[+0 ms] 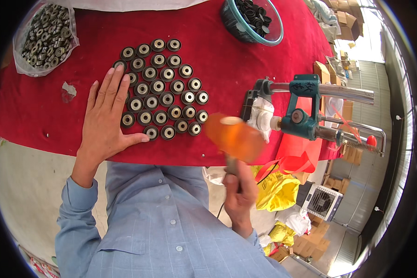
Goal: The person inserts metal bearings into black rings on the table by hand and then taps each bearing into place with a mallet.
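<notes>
On the red cloth, several black-rimmed rollers (158, 86) with metal bearings in their centres stand in a tight cluster. My left hand (105, 116) lies flat along the cluster's left side, fingers stretched out and touching the outer rollers, its thumb by the nearest row. To the right of the cluster, my right hand (241, 192) is closed round the handle of an orange-headed mallet (238, 139). The mallet's head is smeared by motion and hangs over the table's near edge, just right of the rollers.
A clear plastic bag of metal bearings (46, 39) sits at the far left, a teal-tinted bowl (234, 28) of black round parts at the far right. A green hand press (303, 109) stands at the right. A paper scrap (69, 89) lies on the cloth. Yellow bags (277, 192) rest below.
</notes>
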